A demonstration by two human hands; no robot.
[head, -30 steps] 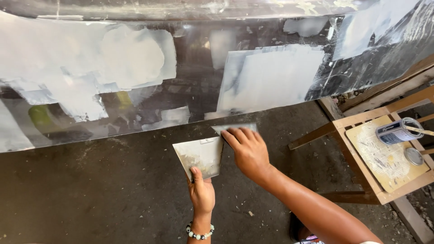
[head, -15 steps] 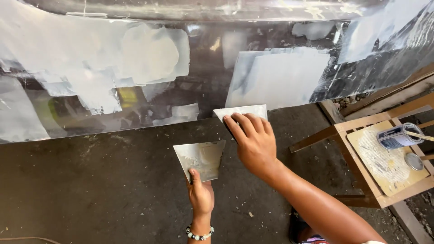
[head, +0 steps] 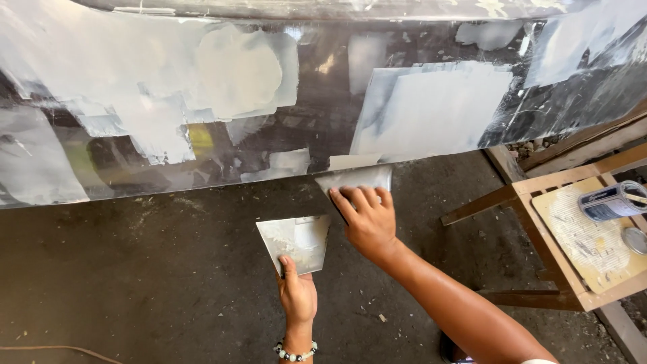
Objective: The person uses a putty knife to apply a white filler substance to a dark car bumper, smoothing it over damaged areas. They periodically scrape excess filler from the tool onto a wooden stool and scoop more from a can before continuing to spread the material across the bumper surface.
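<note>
My left hand [head: 297, 294] grips a flat metal spreader plate [head: 294, 240] by its narrow lower end, with a smear of pale filler on its face. Just to the right and higher, my right hand [head: 366, 220] presses a second metal spreader [head: 356, 178] against the lower edge of a dark glossy car body panel [head: 323, 94]. That panel spans the top of the view and is patched with grey-white filler, the largest patch [head: 431, 108] right above my right hand.
A low wooden stool [head: 573, 236] stands at the right, with a filler-smeared board, a tin lying on its side [head: 613, 201] and a round lid [head: 635, 240] on top. Dark concrete floor [head: 135, 283] lies under the panel. A thin cord runs along the bottom left.
My right hand has moved the spreader up and to the right, from the plate in my left hand to the panel's lower edge. The left hand stayed in place.
</note>
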